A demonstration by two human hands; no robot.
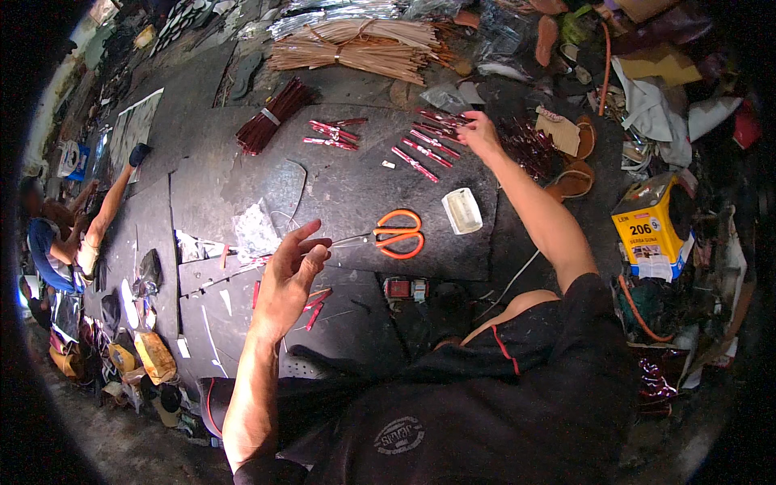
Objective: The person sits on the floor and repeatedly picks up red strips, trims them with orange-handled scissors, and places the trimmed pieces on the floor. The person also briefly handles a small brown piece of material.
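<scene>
My left hand [293, 279] hovers above the dark work surface with its fingers apart and nothing visible in them. Beside its fingertips lie scissors with orange handles [399, 234], blades pointing left. My right arm stretches forward, and my right hand [480, 136] closes its fingers at the end of shiny dark red strips [441, 123]; the exact grip is small in view. Nearer lie several red-and-white strips [415, 164] in a slanted row. Another small group of them [333, 134] sits to the left. Red pieces [317, 309] show beside my left wrist.
A small white tray [461, 212] stands right of the scissors. Farther off are a banded dark red bundle [275, 117] and tan strips [356, 50]. Brown shoes [575, 179] and a yellow box [649, 226] are at right. Another person [61, 234] sits at far left.
</scene>
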